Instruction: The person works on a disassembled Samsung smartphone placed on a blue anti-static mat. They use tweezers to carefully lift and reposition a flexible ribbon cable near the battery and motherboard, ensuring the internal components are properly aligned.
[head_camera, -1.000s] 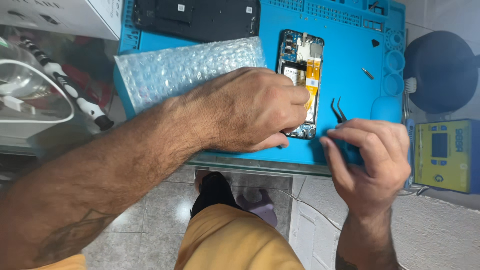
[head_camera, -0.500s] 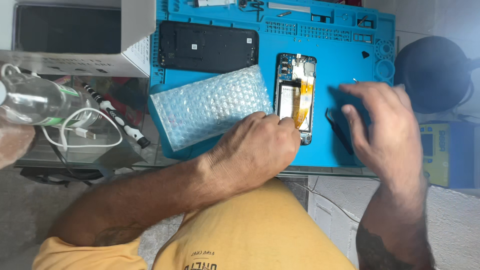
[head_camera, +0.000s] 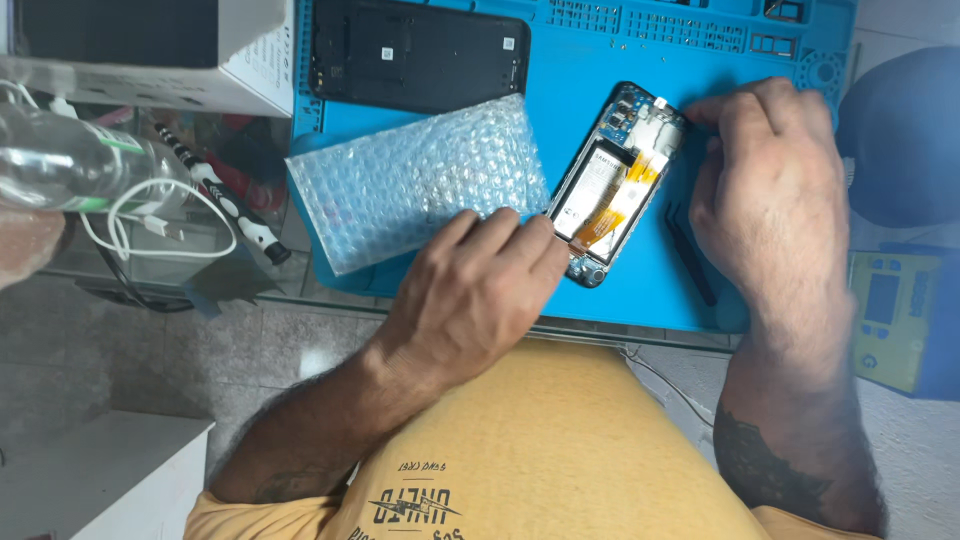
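Note:
An opened phone (head_camera: 618, 185) lies tilted on a blue work mat (head_camera: 640, 60), its battery, orange flex cable and circuit board exposed. My left hand (head_camera: 480, 290) rests on the mat with its fingertips against the phone's lower left edge, partly on a bubble-wrap pouch (head_camera: 420, 180). My right hand (head_camera: 765, 190) is at the phone's upper right corner, fingertips touching that end. Black tweezers (head_camera: 690, 255) lie on the mat under my right palm, partly hidden.
A black phone back cover (head_camera: 415, 55) lies at the mat's top left. Left of the mat are a screwdriver (head_camera: 220, 195), a white cable (head_camera: 150, 220), a clear bottle (head_camera: 60, 160) and a white box (head_camera: 130, 50). A yellow device (head_camera: 895, 315) sits at right.
The phone has turned from upright to tilted. My right hand moved from beside the tweezers up to the phone's top right corner. My left hand stays at the phone's lower edge.

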